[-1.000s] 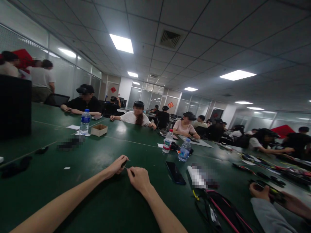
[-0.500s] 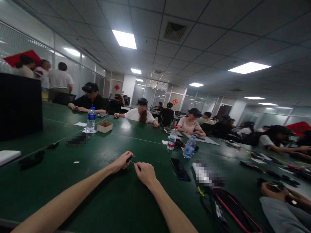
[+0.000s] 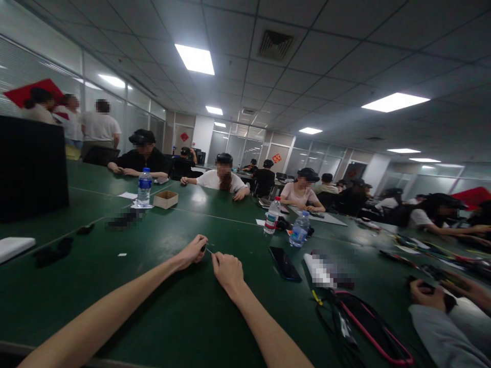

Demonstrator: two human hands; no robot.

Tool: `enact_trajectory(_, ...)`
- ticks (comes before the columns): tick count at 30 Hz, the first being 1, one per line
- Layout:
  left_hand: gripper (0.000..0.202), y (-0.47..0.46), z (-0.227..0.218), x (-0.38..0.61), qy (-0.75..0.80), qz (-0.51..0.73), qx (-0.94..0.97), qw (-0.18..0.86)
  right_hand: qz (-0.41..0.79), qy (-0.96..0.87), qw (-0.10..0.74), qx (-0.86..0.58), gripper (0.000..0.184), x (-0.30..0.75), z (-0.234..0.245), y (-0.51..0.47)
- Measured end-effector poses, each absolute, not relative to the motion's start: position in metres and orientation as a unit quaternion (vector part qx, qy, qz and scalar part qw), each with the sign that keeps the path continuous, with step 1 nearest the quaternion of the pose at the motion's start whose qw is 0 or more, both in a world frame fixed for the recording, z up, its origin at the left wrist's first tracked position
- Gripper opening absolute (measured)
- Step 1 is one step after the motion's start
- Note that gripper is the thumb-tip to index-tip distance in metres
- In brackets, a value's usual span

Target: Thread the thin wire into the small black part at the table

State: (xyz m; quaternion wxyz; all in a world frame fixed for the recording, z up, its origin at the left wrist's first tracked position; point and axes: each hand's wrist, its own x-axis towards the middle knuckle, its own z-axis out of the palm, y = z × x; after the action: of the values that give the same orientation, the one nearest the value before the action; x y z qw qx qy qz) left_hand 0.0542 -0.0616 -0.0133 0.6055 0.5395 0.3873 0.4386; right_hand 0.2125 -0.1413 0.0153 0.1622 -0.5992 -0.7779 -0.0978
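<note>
Both my forearms reach out over a dark green table. My left hand is closed in a pinch on a small dark object from which a thin pale strand runs to the right. My right hand is closed too, its fingertips pinched at the other end of that strand. The two hands sit a few centimetres apart, just above the tabletop. What the small object is cannot be made out.
A black phone lies right of my hands, with two water bottles behind it. Black and pink cables lie at the lower right beside a co-worker's hands. A cardboard box and another bottle stand at left. Several people sit around the table.
The view has swung slightly left and down. My hands stay pinched on the small object and strand, close together; the co-worker's hands at right have shifted.
</note>
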Motion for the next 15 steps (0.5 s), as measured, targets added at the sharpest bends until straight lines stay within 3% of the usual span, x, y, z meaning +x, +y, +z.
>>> enact_trajectory(9,0.033,-0.061,-0.015,0.052,0.344,0.454,0.518,0.639,-0.043,-0.729,0.152,-0.666,0.045,0.225,0.021,-0.129)
enact_trajectory(15,0.031,-0.061,-0.015,0.052,0.342,0.456,0.512,0.642,-0.052,-0.764,0.163,-0.622,0.046,0.244,0.026,-0.134)
